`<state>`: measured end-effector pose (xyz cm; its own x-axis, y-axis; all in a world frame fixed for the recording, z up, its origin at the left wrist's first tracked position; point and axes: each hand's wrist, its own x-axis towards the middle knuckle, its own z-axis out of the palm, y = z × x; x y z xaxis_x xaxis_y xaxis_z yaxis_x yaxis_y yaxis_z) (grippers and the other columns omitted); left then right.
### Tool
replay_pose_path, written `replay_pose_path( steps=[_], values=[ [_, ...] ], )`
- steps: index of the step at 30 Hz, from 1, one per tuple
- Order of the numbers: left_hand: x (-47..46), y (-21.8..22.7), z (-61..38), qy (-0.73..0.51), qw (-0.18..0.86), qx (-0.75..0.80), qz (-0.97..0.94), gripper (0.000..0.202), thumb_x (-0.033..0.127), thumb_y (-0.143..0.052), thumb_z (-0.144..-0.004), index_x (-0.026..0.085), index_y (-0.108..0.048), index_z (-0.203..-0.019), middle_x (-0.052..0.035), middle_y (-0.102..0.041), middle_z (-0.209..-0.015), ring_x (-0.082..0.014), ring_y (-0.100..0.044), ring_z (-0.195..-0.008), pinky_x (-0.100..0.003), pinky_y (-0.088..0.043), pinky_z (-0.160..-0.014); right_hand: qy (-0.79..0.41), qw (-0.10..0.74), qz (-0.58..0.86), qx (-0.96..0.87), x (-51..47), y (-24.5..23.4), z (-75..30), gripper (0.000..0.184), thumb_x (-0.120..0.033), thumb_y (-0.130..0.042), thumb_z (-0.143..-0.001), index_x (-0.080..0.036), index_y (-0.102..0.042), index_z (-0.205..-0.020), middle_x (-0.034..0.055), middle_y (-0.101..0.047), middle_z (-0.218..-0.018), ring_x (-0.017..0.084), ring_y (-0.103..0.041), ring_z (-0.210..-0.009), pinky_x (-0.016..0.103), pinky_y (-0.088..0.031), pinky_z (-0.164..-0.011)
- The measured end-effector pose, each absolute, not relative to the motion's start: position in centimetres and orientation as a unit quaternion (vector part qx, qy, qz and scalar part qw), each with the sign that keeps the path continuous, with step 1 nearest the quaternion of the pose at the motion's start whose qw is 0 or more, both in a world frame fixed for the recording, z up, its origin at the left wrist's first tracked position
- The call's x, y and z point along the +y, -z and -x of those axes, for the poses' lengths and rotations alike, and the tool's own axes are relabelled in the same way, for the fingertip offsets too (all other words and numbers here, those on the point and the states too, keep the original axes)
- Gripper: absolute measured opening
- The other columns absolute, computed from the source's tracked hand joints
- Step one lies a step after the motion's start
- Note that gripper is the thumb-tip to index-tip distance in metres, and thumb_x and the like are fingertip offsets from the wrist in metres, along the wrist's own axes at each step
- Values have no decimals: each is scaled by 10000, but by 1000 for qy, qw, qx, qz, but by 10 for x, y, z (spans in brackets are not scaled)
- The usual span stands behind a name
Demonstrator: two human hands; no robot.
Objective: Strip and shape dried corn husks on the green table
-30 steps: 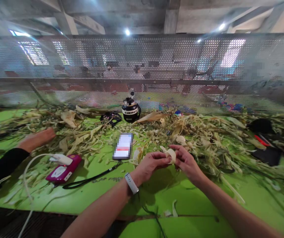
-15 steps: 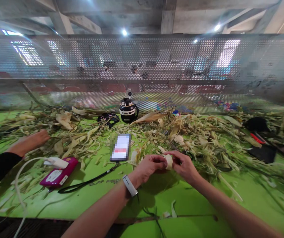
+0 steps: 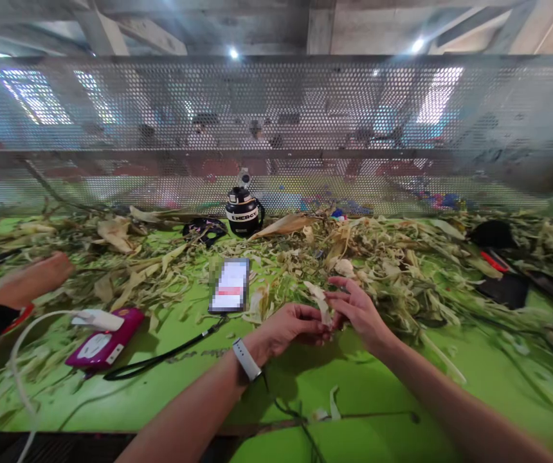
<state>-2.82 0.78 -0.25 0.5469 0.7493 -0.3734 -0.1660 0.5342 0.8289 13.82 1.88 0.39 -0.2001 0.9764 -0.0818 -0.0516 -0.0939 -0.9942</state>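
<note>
My left hand (image 3: pixel 290 326) and my right hand (image 3: pixel 359 311) meet over the green table (image 3: pixel 382 399), just in front of a heap of dry corn husks (image 3: pixel 392 270). Between them stands a pale strip of husk (image 3: pixel 320 302), pinched at its lower end by my left fingertips. My right hand's fingers are partly spread and touch the same strip from the right. A white watch band (image 3: pixel 246 357) sits on my left wrist.
A phone (image 3: pixel 229 284) with a black lanyard lies left of my hands. A magenta device (image 3: pixel 101 339) with a white cable lies further left. A black jug (image 3: pixel 242 212) stands before the perforated metal screen (image 3: pixel 276 128). Another person's hand (image 3: pixel 35 278) rests at far left. Dark objects (image 3: pixel 503 289) lie at right.
The husk piece was a folded lump held between both hands; now it stands up as a thin strip and my right fingers have spread. The other person's hand slid left.
</note>
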Motion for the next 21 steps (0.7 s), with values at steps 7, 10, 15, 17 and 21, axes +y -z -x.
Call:
replay_pose_path(
  steps=[7, 10, 15, 17, 21],
  values=[
    [13, 3, 31, -347, 764, 399, -369, 322, 246, -841, -421, 114, -684, -669, -29, -653, -659, -122, -592, -640, -256, -486, -643, -463, 360, 398, -705, 21, -3, -146, 201, -244, -590, -721, -173, -600, -908, 47, -654, -862, 145, -605, -713, 278, -491, -665],
    [14, 3, 33, -353, 759, 399, -374, 315, 241, -839, -425, 115, -684, -668, -23, -648, -651, -124, -594, -650, -261, -485, -660, -344, 363, 367, -785, 23, -2, -147, 123, -209, -594, -734, -180, -631, -848, 75, -659, -942, 191, -600, -894, 324, -466, -805],
    [16, 2, 34, -354, 764, 396, -366, 300, 230, -832, -450, 118, -688, -690, -32, -661, -683, -129, -607, -675, -270, -488, -703, -245, 389, 342, -820, 25, 2, -147, 105, -200, -551, -790, -207, -630, -858, 81, -652, -951, 197, -580, -940, 358, -436, -858],
    [17, 2, 34, -358, 768, 395, -355, 304, 227, -833, -452, 123, -688, -698, -32, -667, -699, -129, -613, -674, -283, -488, -732, -224, 399, 360, -813, 25, 2, -146, 120, -202, -562, -778, -206, -611, -888, 86, -627, -967, 209, -558, -960, 364, -432, -853],
    [18, 2, 33, -371, 770, 379, -355, 350, 227, -831, -468, 120, -694, -773, -41, -681, -767, -123, -613, -673, -299, -480, -774, -232, 396, 464, -758, 24, 4, -144, 132, -219, -597, -717, -191, -541, -833, 48, -575, -801, 174, -540, -727, 299, -448, -651]
  ],
)
